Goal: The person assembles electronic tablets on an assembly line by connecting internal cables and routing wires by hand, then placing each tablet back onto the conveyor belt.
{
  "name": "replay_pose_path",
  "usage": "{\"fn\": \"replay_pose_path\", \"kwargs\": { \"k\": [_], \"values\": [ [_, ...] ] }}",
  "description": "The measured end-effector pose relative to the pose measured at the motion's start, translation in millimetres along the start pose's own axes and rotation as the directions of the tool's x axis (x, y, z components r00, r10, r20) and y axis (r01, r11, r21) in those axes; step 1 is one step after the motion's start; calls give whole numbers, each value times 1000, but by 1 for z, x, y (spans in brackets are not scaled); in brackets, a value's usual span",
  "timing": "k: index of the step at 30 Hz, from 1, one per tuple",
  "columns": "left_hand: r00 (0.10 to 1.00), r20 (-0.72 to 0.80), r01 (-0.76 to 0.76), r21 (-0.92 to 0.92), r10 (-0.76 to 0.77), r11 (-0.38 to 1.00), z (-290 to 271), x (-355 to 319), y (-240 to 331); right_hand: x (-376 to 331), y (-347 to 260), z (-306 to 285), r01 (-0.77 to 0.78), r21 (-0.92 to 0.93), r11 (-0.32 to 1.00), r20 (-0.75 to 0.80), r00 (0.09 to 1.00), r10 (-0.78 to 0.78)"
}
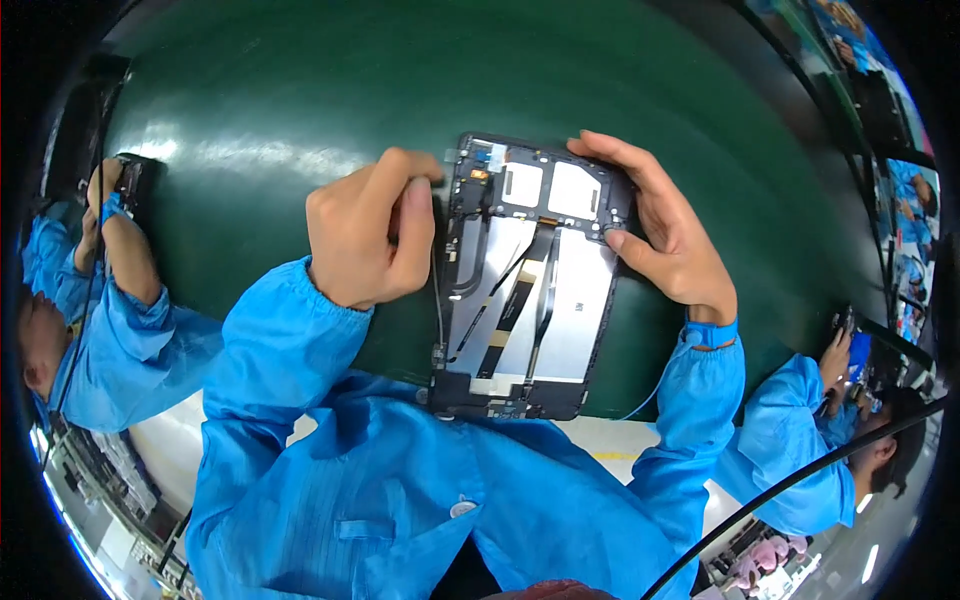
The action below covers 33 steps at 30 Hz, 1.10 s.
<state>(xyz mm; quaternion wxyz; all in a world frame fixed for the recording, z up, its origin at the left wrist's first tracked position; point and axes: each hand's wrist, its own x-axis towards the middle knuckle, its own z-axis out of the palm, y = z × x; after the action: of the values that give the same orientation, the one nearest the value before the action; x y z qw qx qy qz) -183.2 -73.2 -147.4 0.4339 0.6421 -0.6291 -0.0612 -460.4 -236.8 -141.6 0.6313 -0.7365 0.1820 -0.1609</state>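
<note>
An opened tablet [572, 310], its back cover off, lies at a slight tilt across the near edge of the green work surface. Inside it show silver plates, dark flex cables and a black frame along the top. My right hand [668, 225] grips its upper right edge, thumb on the frame and fingers round the far corner. My left hand [372, 232] is closed in a pinch just beside the upper left corner. Close to those fingertips a small clear film tab [452, 157] sticks out from the corner. Whatever the pinch holds, if anything, is too small to make out.
The green table [330, 80] stretches away beyond the tablet. A blue wrist strap [712, 333] with a thin cord circles my right wrist. Co-workers in blue sit at the left [130, 340] and right [800, 440]. A black cable [800, 475] crosses the lower right.
</note>
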Motion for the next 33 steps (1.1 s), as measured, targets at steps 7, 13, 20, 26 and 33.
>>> {"fn": "replay_pose_path", "kwargs": {
  "k": [7, 13, 20, 26, 33],
  "values": [
    [931, 212, 319, -85, -296, 944, -2, 0, 3, 2, -3, -3, -1, 79, 997, -21, 1000, 3],
    [859, 395, 455, -303, -324, 837, -6, 5, 0, 5, -4, 0, -34, 30, 999, -88, 995, 37],
    [649, 657, 751, -472, -384, 461, -10, 17, -11, 7, -1, 3, -86, 41, 995, -185, 978, 92],
    [771, 499, 614, -418, -395, 670, -9, 12, -5, 7, -2, 7, -71, -1, 997, -228, 971, 69],
    [882, 349, 428, -319, -315, 845, -1, 23, -9, 5, 2, 5, -78, 18, 997, -259, 963, 80]
  ]
}}
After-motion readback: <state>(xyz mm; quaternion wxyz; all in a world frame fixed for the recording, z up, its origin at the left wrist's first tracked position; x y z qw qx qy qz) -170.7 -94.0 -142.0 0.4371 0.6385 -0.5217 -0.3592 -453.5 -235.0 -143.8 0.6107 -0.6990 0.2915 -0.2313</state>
